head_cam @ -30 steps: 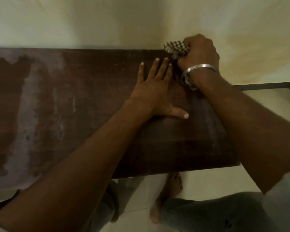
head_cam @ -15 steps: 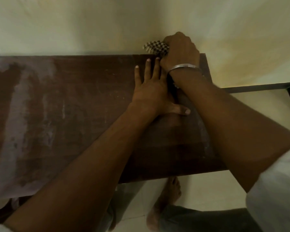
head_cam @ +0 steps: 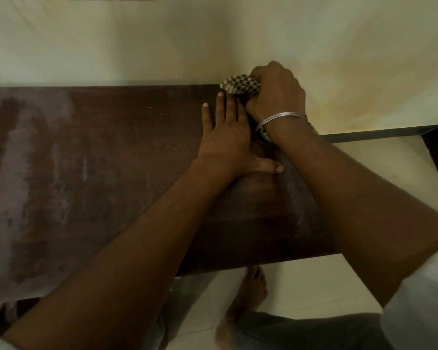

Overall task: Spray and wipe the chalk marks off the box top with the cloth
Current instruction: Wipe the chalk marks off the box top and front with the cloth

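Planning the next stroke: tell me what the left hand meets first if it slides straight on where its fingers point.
Likely the checked cloth bunched in the right hand, just ahead of the left hand; beyond it, the wall.

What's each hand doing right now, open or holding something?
Left hand: open, flat on the box top.
Right hand: gripping the checked cloth.

A thin silver bangle (head_cam: pixel 278 119) rings the wrist just behind the right hand (head_cam: pixel 276 93); a white sleeve (head_cam: pixel 421 299) begins far up that arm.
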Motion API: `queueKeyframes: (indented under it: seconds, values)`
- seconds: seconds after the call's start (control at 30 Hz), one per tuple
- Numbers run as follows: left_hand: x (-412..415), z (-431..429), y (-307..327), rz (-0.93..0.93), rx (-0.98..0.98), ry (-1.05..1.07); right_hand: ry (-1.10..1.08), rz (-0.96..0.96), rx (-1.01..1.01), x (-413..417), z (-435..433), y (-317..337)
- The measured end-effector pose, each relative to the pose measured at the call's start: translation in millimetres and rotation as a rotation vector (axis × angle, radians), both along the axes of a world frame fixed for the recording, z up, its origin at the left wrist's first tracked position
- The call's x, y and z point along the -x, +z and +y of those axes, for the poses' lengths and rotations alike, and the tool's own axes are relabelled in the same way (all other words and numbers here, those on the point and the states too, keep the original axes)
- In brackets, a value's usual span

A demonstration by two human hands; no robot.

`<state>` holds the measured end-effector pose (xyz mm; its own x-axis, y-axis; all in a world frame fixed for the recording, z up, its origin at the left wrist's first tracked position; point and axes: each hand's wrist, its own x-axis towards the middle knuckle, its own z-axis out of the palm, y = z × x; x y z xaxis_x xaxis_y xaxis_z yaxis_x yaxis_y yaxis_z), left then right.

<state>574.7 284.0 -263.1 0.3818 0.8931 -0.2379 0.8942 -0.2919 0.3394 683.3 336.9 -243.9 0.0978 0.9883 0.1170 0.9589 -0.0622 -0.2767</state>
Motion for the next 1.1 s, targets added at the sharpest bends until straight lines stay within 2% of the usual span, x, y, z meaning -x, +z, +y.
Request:
queueKeyframes:
  seconds: [0.23, 0.53, 0.63, 0.73, 0.97, 1.1]
  values:
    - [-4.8, -6.1, 3.4, 0.009, 0.009, -0.039, -0.107, 0.018, -0.005, -40.3, 2.3, 5.9]
    - [-7.7, -17.3, 2.5, 0.006, 0.036, -0.166, 0.033, 0.085, 0.000, -50.4, -62.0, -1.0]
    - [-8.9, -24.5, 4.2, 0.062, 0.043, -0.183, -0.049, 0.078, -0.022, -49.5, -39.3, 5.2]
    - [-9.9, -31.3, 6.1, 0.076, 0.062, -0.211, -0.083, 0.085, 0.042, -50.4, -10.9, 13.4]
    - [-15.4, -31.3, 1.2, 0.041, 0.035, -0.197, -0.079, 0.035, 0.029, -60.0, -63.3, 5.1]
    - [-22.3, -17.2, -1.7, 0.034, -0.011, -0.201, -0.118, 0.028, 0.007, -59.8, -25.4, 7.0]
